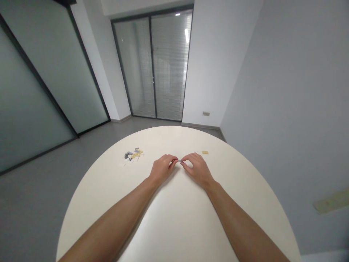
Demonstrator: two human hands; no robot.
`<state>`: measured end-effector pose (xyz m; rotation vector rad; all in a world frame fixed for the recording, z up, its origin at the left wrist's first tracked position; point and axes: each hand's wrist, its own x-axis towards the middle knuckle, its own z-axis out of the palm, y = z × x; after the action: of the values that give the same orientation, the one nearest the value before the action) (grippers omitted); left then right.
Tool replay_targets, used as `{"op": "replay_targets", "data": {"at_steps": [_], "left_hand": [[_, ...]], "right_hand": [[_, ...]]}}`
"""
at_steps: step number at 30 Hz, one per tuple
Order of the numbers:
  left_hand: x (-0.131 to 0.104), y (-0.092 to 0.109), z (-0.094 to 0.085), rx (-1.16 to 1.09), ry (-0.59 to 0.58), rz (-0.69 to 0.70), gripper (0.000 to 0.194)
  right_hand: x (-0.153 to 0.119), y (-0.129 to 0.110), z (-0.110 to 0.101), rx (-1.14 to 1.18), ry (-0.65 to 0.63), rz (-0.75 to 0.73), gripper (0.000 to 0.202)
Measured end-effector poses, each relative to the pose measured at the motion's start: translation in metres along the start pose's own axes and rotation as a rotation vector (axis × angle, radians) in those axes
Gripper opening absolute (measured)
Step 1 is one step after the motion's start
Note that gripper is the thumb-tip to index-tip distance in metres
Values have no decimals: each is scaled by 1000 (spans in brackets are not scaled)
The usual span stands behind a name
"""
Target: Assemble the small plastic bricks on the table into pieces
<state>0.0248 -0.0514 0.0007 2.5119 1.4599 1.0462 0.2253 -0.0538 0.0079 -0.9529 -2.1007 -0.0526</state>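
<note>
Over the middle of the white round table (174, 225), my left hand (164, 168) and my right hand (197, 168) meet at the fingertips. Between them is a small light grey piece (179, 161), pinched from both sides. Its exact shape is too small to tell. A loose pile of small grey, yellow and white pieces (134, 155) lies on the table to the left of my left hand. Just beyond my right hand, a flat yellow piece (205, 152) rests on the tabletop.
The table's curved far edge (171, 126) lies beyond my hands. Behind it are a glass door with blinds (170, 69) and a wall socket (206, 114). Frosted glass panels (51, 65) stand at the left, a plain wall (294, 102) at the right.
</note>
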Motion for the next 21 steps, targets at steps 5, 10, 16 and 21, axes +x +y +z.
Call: {"op": "replay_targets", "data": {"at_steps": [5, 10, 16, 21], "left_hand": [[0, 1, -1, 2, 10, 2, 16], [-1, -1, 1, -1, 26, 15, 16], [-1, -3, 3, -6, 30, 16, 18], [-1, -2, 2, -10, 41, 19, 17]], "right_hand": [[0, 0, 0, -6, 11, -2, 4], [-1, 0, 0, -6, 5, 1, 4], [0, -1, 0, -17, 13, 10, 4], [0, -1, 0, -15, 12, 17, 4]]}}
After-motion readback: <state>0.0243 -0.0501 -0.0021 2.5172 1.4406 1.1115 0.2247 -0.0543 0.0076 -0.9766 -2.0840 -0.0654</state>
